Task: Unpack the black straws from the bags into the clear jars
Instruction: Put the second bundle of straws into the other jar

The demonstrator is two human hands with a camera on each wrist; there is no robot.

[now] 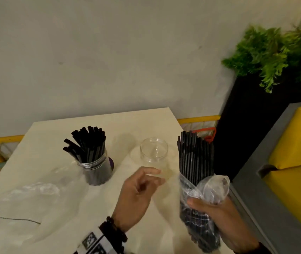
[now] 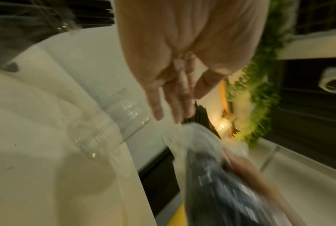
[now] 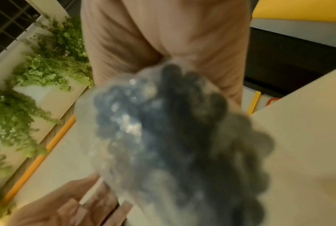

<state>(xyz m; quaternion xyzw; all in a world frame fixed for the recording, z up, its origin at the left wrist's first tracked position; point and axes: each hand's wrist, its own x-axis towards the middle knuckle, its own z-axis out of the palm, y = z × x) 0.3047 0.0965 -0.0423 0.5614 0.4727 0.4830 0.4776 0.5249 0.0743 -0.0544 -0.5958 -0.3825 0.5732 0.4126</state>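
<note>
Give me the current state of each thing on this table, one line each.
Left jar: upright, full of black straws.
Empty jar: upright, open, nothing inside.
Bag of straws: opened, straws sticking out the top, held off the table.
Empty bag: lying flat on the table.
Left hand: holds nothing.
Right hand: grips the bag.

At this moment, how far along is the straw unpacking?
Done: one jar stands packed with black straws, and an emptied bag lies flat on the table. In hand: the right hand grips a bag of straws, its straws sticking out the top; the left hand is open beside the empty jar. Left: filling that jar.
</note>
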